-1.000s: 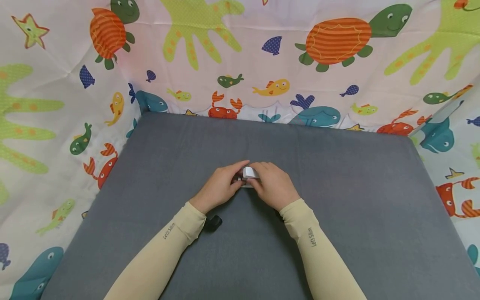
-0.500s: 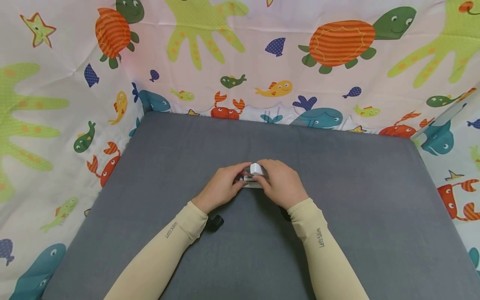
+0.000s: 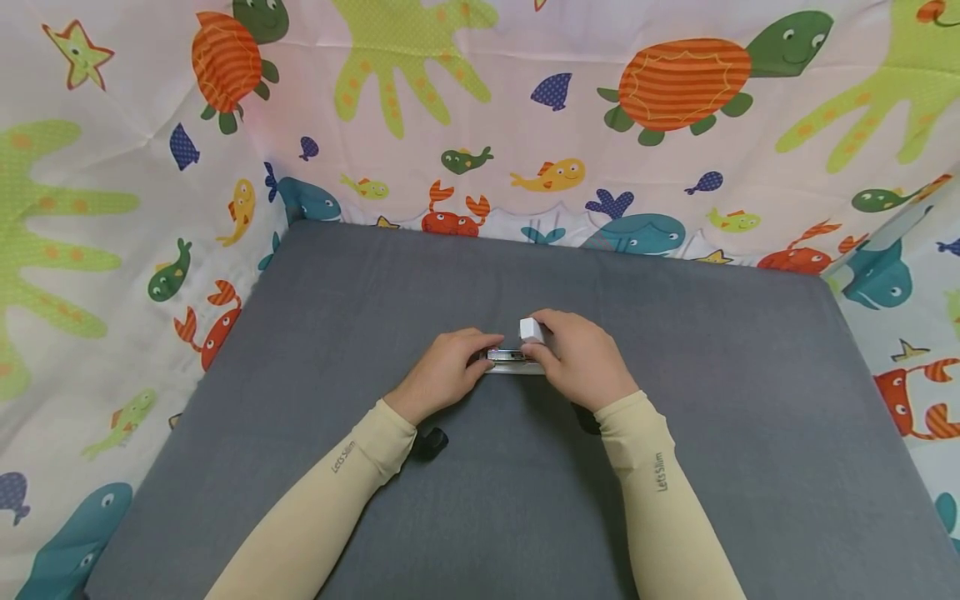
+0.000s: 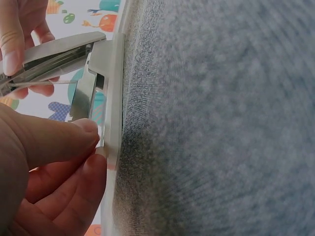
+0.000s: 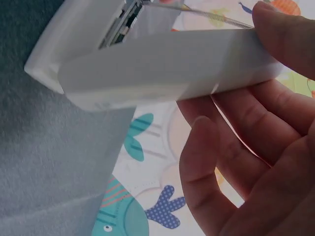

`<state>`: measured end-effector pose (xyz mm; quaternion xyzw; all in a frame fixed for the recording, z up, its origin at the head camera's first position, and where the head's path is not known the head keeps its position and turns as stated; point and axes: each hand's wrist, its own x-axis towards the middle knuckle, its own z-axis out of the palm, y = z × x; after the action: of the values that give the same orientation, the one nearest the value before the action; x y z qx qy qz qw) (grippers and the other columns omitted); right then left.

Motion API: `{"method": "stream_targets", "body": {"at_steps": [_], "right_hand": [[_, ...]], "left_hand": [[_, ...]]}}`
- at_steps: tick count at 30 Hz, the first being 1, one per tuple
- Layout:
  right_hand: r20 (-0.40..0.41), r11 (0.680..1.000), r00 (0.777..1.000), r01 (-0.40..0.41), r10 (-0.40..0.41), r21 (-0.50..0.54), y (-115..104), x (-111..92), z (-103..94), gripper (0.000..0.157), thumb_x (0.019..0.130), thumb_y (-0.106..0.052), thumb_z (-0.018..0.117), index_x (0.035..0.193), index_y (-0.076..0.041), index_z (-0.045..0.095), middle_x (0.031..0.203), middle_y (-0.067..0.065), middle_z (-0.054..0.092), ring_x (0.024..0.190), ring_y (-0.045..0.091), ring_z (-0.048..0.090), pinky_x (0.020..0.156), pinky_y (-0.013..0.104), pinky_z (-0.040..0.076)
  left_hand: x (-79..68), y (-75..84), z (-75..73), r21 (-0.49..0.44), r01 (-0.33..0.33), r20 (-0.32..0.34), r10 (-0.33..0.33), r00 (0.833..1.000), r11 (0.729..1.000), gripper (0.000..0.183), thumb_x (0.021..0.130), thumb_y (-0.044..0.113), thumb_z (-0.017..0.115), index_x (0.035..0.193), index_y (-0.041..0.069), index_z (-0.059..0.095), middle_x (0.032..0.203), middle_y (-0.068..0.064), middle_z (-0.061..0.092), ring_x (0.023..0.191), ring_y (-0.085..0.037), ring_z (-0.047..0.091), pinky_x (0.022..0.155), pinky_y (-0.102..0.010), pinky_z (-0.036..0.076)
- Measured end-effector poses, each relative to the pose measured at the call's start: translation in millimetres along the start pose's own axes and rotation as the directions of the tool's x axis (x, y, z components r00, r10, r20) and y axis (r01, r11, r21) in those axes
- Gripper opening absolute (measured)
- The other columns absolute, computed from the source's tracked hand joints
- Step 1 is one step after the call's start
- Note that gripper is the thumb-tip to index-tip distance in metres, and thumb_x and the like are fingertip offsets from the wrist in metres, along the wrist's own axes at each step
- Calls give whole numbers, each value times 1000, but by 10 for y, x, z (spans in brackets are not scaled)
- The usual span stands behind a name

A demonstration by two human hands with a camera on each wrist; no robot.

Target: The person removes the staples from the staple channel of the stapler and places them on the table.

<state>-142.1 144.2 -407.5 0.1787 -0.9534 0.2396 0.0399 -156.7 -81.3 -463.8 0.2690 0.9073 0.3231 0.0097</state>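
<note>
A white stapler [image 3: 513, 367] stands on the grey cloth in the head view with its top swung up. My left hand [image 3: 441, 371] pinches the front end of its base, thumb and fingers around the tip of the metal magazine [image 4: 84, 93] in the left wrist view. My right hand [image 3: 588, 362] grips the free end of the raised top cover [image 5: 167, 66], thumb on one side and fingers on the other. A thin spring [image 5: 211, 16] stretches between the cover and the magazine. The hinge end stays on the base [image 4: 114, 98].
Grey cloth [image 3: 375, 292] covers the table around the hands. Behind and to the sides hangs a white curtain [image 3: 495, 133] printed with sea animals. A black object [image 3: 430, 445] shows beside the left sleeve.
My right hand has moved right and slightly up, swinging the stapler's top farther back and exposing the metal magazine. My left hand has stayed at the base's front end.
</note>
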Motion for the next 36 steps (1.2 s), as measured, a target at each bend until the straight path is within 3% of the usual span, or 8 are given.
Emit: {"method": "stream_targets", "body": {"at_steps": [15, 21, 36], "right_hand": [[59, 994, 996, -72, 67, 83, 133, -62, -194, 33, 94, -34, 72, 123, -19, 65, 112, 1, 70, 95, 23, 65, 79, 43, 55], [72, 991, 995, -83, 76, 106, 174, -76, -245, 31, 95, -34, 72, 122, -21, 65, 113, 1, 70, 89, 21, 63, 74, 40, 53], [117, 982, 987, -128, 112, 136, 270, -105, -356, 29, 95, -29, 71, 122, -21, 63, 110, 2, 69, 98, 23, 64, 88, 49, 56]], "left_hand": [[-10, -4, 9, -20, 17, 2, -17, 1000, 1000, 39, 96, 14, 70, 134, 13, 67, 119, 0, 71, 92, -7, 63, 80, -29, 54], [-10, -14, 18, -24, 16, -7, -16, 1000, 1000, 39, 95, 15, 71, 134, 13, 67, 120, 0, 71, 88, -7, 62, 76, -28, 53], [-14, -21, 30, -27, -11, -13, 10, 1000, 1000, 40, 95, 14, 71, 135, 12, 66, 115, 0, 71, 82, -6, 58, 71, -25, 50]]}}
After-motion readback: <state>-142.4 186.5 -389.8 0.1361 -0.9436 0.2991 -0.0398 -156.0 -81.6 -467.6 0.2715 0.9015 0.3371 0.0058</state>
